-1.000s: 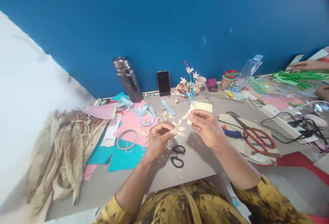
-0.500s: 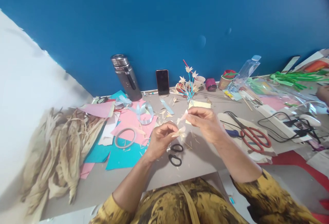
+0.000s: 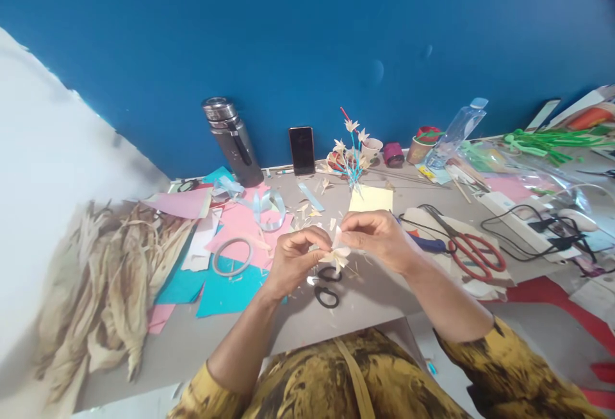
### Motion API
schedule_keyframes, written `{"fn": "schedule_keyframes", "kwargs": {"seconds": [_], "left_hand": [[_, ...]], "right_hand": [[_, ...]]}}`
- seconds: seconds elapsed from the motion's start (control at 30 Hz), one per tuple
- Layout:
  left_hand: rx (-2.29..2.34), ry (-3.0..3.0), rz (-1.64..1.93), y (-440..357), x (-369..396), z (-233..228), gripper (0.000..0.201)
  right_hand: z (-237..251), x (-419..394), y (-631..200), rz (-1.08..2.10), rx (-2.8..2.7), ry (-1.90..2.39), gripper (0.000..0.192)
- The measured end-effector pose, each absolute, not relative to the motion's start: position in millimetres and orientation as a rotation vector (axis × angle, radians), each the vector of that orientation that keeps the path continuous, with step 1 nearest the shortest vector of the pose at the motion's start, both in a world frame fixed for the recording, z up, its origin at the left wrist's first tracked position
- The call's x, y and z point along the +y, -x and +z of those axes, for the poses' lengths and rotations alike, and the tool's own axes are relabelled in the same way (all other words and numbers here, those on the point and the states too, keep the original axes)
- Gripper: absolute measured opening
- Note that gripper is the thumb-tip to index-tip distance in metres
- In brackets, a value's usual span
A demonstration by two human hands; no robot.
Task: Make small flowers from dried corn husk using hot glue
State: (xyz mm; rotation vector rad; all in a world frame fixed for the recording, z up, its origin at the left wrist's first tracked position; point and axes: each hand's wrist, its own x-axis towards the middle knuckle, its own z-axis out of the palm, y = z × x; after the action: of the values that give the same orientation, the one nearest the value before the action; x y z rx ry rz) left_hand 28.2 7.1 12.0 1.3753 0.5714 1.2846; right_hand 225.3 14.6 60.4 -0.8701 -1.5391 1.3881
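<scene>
Cream-coloured husk flower [image 3: 337, 254], small and made of pointed pale petals, sits pinched between both hands just above the grey tabletop [image 3: 365, 297], near the person's chest. The left hand [image 3: 293, 257] has its fingers curled together, thumb and forefinger closed on the flower's left side. The right hand [image 3: 377, 238] meets it from the other side, its fingertips closed on a thin upright petal of the same flower; the two hands almost touch.

Directly beneath the flower lie small black-handled scissors [image 3: 327, 286], flat on the table. Beyond the hands, a pale yellow square of paper [image 3: 371, 199] lies just in front of a cluster of finished husk flowers on blue stems [image 3: 353, 153]. To the left of the hands are overlapping pink and teal paper sheets [image 3: 230, 265], with a grey ring of tape [image 3: 232, 257] on them and a loop of light blue ribbon [image 3: 269, 204] farther back. A heap of dried tan corn husks [image 3: 115, 284] fills the table's left end. Against the blue wall [image 3: 307, 34] stand a tilted steel flask [image 3: 231, 140] and a black phone [image 3: 302, 150]. To the right lie large red-handled scissors [image 3: 473, 250] on a beige cloth, near black cables [image 3: 533, 233]. Far right, green stems [image 3: 552, 142] lie on the table.
</scene>
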Motion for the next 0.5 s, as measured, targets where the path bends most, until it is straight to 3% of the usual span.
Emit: {"fn": "schedule_keyframes", "kwargs": {"seconds": [0.5], "left_hand": [[0.572, -1.359, 1.256, -27.6, 6.6, 11.4, 0.002]], "right_hand": [[55.1, 15.1, -226.3, 1.43, -1.567, 0.849, 0.018]]}}
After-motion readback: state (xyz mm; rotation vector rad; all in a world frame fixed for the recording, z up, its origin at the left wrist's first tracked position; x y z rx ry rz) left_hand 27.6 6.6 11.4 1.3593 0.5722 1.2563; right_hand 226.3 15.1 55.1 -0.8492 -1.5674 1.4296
